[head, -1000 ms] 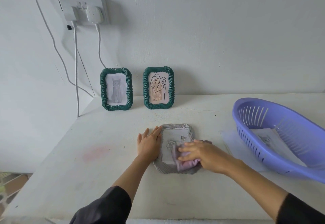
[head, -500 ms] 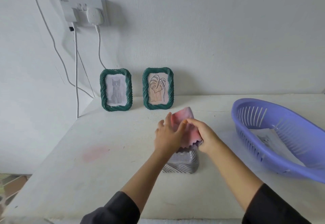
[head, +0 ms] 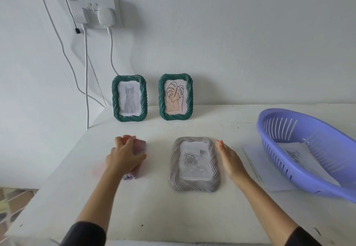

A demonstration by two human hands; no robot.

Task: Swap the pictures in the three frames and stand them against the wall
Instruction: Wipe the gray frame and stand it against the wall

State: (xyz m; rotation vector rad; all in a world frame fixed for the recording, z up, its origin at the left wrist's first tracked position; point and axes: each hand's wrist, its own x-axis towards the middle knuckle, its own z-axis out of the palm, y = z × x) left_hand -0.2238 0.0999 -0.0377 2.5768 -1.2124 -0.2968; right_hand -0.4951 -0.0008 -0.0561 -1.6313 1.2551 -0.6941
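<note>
Just left of your right grip, fingers straight and empty, grey frame lies flat on the surface, long axis toward the wall; left grip clutches the cloth, farther off.

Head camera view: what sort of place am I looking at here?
Likely a room in a home: a wall socket with a charger plugged in, small green picture frames on a white table, and a purple plastic basket.

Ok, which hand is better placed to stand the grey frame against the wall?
Probably the right hand: it is open and empty, just beside the grey frame. The left hand holds the cloth, farther off to the side.
</note>
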